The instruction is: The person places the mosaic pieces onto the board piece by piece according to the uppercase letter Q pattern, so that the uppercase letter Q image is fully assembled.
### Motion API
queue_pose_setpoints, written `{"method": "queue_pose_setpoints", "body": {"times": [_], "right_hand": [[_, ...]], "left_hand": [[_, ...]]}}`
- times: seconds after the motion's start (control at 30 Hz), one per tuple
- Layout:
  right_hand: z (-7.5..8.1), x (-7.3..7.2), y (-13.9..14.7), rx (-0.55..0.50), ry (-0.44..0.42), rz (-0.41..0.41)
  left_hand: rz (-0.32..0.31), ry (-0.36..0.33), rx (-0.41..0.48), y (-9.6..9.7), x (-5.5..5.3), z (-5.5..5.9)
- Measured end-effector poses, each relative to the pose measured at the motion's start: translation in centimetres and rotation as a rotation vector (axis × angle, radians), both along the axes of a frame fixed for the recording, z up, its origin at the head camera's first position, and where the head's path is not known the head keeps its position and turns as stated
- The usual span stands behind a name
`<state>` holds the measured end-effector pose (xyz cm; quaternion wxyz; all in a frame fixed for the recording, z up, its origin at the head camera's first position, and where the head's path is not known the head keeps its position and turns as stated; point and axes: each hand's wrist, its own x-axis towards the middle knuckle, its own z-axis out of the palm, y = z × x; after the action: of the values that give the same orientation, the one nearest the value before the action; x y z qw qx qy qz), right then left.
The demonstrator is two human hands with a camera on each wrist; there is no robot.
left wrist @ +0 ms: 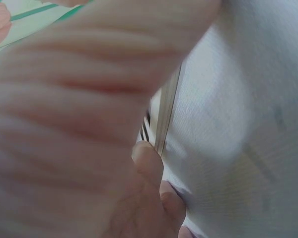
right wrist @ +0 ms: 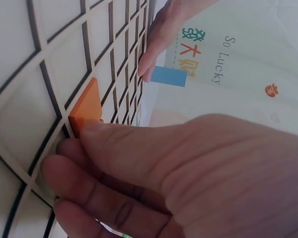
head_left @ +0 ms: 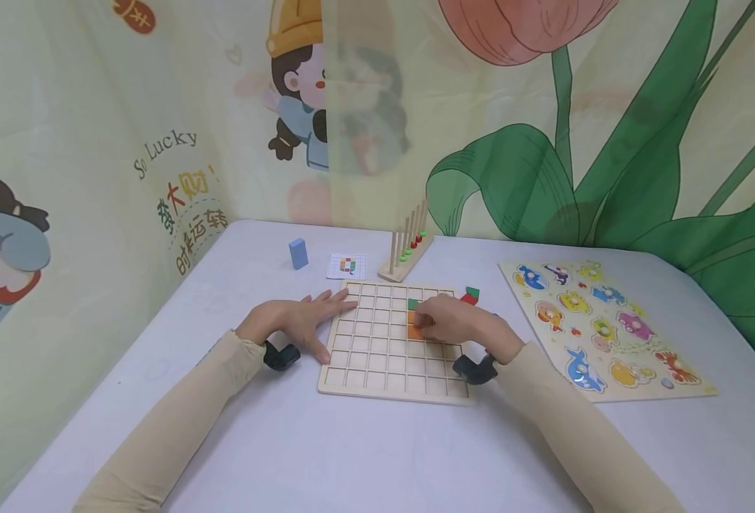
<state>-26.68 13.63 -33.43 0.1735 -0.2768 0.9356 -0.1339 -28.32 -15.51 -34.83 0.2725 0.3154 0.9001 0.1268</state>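
Observation:
A wooden grid board [head_left: 377, 393] lies flat on the table. My left hand [head_left: 304, 320], fingers spread, rests at its left edge with the fingertips on the frame. Over the right part of the grid, my right hand [head_left: 448, 318] pinches an orange square tile [right wrist: 89, 101] between thumb and fingers; the tile is tilted against a cell. Orange [head_left: 414, 331] also shows beside the fingers in the head view, just below a green tile [head_left: 412, 304] set in the grid. The right hand hides some nearby cells. In the left wrist view, the hand mostly blocks the board.
Red and green tiles [head_left: 473, 293] lie by the board's right edge. Behind it are a blue block [head_left: 298, 254], a small pattern card [head_left: 339, 272] and a peg stand [head_left: 392, 272] with red and green beads. A sea-animal knob puzzle [head_left: 547, 349] lies at right.

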Motion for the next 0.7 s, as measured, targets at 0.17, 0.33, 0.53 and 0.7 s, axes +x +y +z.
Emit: {"method": "queue_pose_setpoints", "body": {"times": [0.17, 0.33, 0.53, 0.7], "right_hand": [[0.4, -0.2, 0.7, -0.012, -0.019, 0.022], [1.2, -0.5, 2.1, -0.022, -0.031, -0.029], [1.8, -1.1, 3.9, -0.001, -0.030, -0.107], [2.3, -1.2, 5.2, 0.044, -0.026, -0.166]], "left_hand": [[0.000, 0.000, 0.008, 0.0, 0.0, 0.0], [0.005, 0.003, -0.008, 0.1, 0.0, 0.1], [0.007, 0.004, -0.016, 0.1, -0.1, 0.0], [0.012, -0.004, -0.004, 0.0, -0.1, -0.1]]}}
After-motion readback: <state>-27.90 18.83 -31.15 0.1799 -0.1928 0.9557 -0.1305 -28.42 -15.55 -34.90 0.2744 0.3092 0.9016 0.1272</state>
